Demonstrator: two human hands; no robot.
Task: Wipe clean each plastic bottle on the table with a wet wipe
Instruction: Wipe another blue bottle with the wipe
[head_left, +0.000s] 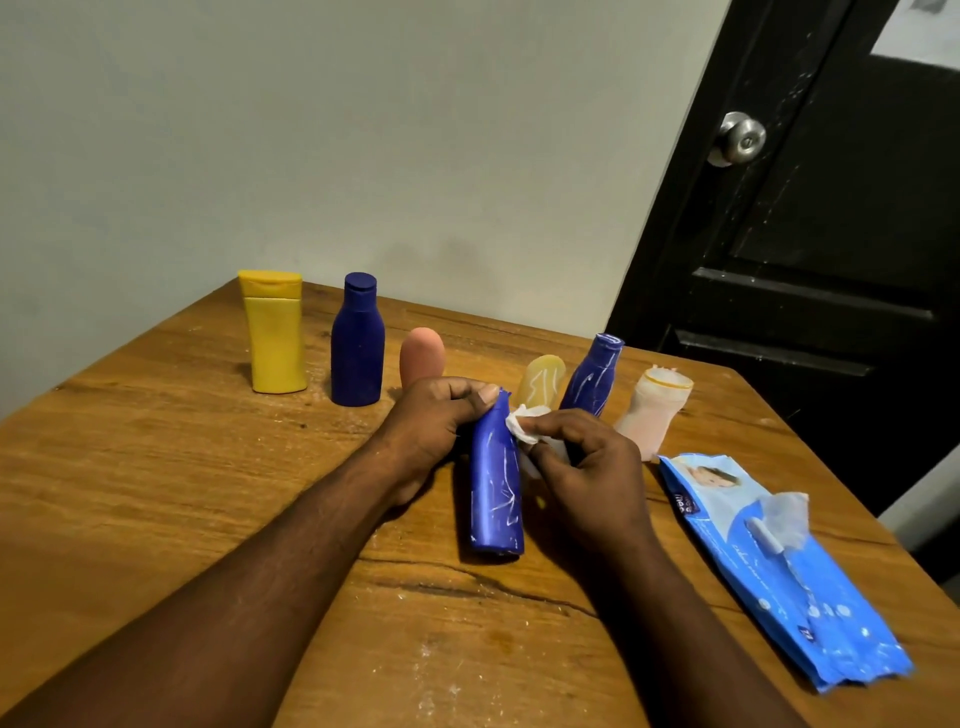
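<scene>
Pale grey wall (363, 130) is seen behind everything, and a black door (831, 234) is set at about 2 o'clock from the table's middle. Most of the lower view is filled by a wooden table (156, 493), marked with cracks and pale dust.

At 4 o'clock on the table a blue wet wipes pack (779, 571) is laid flat, with its flap lifted and a white sheet poking out.

Near the middle of the table a blue bottle (496, 493), streaked with pale scratches, is held with its base on the wood and its ragged top leaning away from the viewer. Its top is gripped by the left hand (431, 431), with thumb and fingers curled round it from 9 o'clock. A crumpled white wet wipe (524, 423) is pinched in the fingertips of the right hand (587, 467) and pressed against the bottle's upper side at 3 o'clock.

Six more bottles are ranged across the far side. From 10 o'clock towards 2 o'clock are seen:
- a yellow bottle (275, 338), upright
- a dark blue bottle (357, 348), upright and capped
- a pink bottle (422, 356), partly hidden behind the left hand
- a pale yellow bottle (540, 382)
- a scratched blue bottle (595, 376), leaning
- a pale pink bottle (654, 415), near the pack's far end

A round metal knob (740, 139) is fixed to the door.
</scene>
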